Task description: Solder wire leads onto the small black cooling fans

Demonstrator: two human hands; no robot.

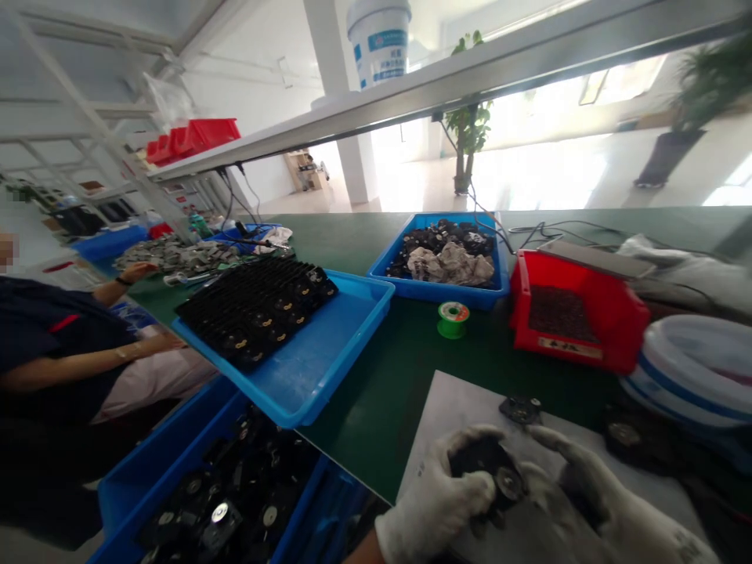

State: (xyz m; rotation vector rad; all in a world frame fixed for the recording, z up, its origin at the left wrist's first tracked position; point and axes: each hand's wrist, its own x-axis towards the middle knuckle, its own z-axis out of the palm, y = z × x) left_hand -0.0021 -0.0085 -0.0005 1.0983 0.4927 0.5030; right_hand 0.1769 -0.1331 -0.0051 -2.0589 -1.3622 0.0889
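Both my hands wear white gloves and meet over a grey mat (458,399) at the bottom of the view. My left hand (440,501) grips a round black part with a silver centre (490,470). My right hand (593,497) touches the same part from the right, fingers curled around its edge. Another small black part (520,408) lies on the mat just beyond my hands.
A blue tray (329,352) of black parts sits at left, with more in a blue bin (176,470) below. Farther back are a blue tray with rags (497,291), a green solder spool (453,319), a red bin (579,309) and a white bucket (687,368). A co-worker sits at far left.
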